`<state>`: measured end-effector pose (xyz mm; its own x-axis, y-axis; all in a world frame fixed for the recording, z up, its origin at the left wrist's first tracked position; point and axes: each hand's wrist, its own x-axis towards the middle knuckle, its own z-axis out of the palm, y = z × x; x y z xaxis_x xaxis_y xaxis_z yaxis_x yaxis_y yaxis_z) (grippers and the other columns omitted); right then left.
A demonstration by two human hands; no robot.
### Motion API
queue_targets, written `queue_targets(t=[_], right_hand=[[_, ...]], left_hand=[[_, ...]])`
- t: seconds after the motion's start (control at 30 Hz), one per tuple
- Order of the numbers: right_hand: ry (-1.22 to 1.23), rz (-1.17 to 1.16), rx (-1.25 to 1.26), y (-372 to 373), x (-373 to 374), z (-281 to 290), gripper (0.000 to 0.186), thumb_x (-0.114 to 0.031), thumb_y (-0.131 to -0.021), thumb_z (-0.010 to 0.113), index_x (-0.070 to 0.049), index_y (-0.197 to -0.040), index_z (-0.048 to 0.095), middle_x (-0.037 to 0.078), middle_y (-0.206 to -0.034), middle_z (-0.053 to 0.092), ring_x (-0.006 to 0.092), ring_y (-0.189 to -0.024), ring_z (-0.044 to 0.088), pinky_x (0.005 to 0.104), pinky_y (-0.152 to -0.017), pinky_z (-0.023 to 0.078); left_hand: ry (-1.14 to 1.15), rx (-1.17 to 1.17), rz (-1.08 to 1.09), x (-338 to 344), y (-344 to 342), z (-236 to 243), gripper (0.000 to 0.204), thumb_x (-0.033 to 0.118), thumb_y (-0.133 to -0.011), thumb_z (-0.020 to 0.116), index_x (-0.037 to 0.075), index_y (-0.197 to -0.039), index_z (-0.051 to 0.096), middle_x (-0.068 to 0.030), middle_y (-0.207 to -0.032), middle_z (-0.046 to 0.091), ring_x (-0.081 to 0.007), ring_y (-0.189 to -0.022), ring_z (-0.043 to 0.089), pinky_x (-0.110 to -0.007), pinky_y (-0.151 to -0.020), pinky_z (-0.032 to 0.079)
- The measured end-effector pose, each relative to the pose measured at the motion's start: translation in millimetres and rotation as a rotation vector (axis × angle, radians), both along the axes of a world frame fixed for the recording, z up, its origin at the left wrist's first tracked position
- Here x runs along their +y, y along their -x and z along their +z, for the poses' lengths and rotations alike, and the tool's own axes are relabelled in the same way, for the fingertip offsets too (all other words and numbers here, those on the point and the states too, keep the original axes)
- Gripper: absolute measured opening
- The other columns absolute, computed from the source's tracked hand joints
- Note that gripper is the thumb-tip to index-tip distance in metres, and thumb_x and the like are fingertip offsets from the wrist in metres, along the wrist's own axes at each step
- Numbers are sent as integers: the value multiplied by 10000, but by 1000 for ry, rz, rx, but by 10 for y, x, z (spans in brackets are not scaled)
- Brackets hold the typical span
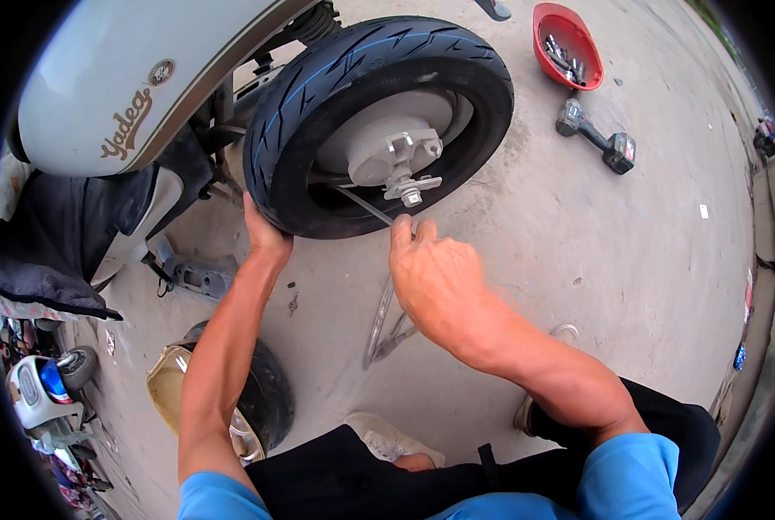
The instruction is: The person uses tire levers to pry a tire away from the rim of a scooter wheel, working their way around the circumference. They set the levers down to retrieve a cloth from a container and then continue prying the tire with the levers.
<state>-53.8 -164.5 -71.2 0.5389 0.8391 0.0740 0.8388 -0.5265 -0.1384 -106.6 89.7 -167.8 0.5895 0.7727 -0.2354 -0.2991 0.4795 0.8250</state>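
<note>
A black scooter tyre (276,139) with a thin blue line in its tread sits around a grey hub wheel (353,143). My left hand (266,232) clasps the tyre's lower left side, its fingers partly hidden behind the rubber. In my right hand (437,264), closed in a fist, is a thin metal tyre lever (363,204). The lever's far end reaches in at the rim beside the tyre's inner edge. An axle nut (412,198) sticks out from the hub above my right hand. Beneath that hand another metal bar (377,325) lies on the ground.
A white scooter body (84,95) fills the upper left. A red helmet-shaped bowl (567,39) holds metal sockets, with a cordless impact wrench (597,137) near it. By my left forearm lie a black tyre (270,399) and a tan piece (164,386). Another scooter (36,390) stands far left.
</note>
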Motion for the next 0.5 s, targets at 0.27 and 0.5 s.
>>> queue_targets(t=[0.27, 0.5], right_hand=[[-313, -528, 1628, 35, 146, -819, 367, -335, -983, 649, 9, -865, 601, 17, -625, 505, 136, -548, 479, 326, -563, 437], [-783, -698, 1794, 905, 479, -1271, 408, -385, -971, 686, -110, -740, 492, -62, -619, 412, 47, -557, 351, 275, -488, 295]], left_hand=[[-239, 11, -261, 303, -39, 327, 588, 550, -1030, 448, 113, -1415, 534, -42, -1349, 632, -183, -1211, 596, -342, -1078, 439], [-208, 3, -223, 380, -57, 259, 566, 532, -1042, 440, 56, -1308, 593, -86, -1258, 669, -176, -1122, 632, -319, -1026, 469]])
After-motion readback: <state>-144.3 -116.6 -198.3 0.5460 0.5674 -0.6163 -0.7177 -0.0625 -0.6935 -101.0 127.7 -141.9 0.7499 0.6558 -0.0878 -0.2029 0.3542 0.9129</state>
